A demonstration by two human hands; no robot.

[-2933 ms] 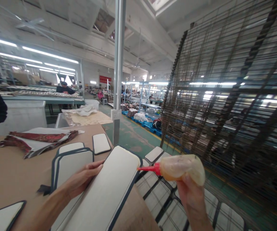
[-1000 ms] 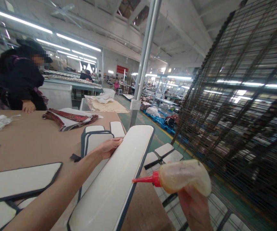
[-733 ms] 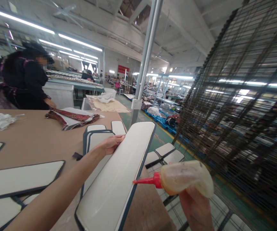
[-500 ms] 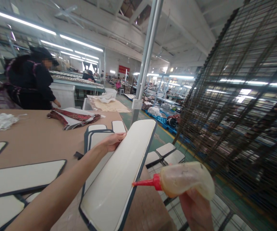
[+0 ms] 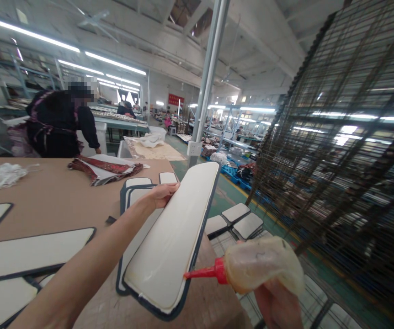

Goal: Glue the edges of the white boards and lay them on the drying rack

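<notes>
My left hand (image 5: 164, 194) grips the left edge of a long white panel (image 5: 171, 244) with rounded corners and a dark border. The panel is held tilted above the table's corner. In my right hand (image 5: 277, 301) is a squeeze bottle (image 5: 262, 265), translucent and yellowish, with a red nozzle (image 5: 204, 272). The nozzle's tip meets the panel's right edge near its lower end. A yellowish line runs along that edge. Behind the held panel lies a stack of similar panels (image 5: 142, 196). The fingers of my right hand are partly hidden by the bottle.
The brown table (image 5: 90, 201) carries more bordered panels (image 5: 35, 251), red-patterned fabric (image 5: 106, 168) and white strips (image 5: 0, 176). Panels also lie on a rack (image 5: 248, 224) at right. A tall wire rack (image 5: 348, 137) leans beyond it. A co-worker (image 5: 61, 121) bends over at left.
The nozzle has moved slightly down and left along the panel's edge. The panel has shifted up, showing its lower corner. The co-worker has leaned to the right.
</notes>
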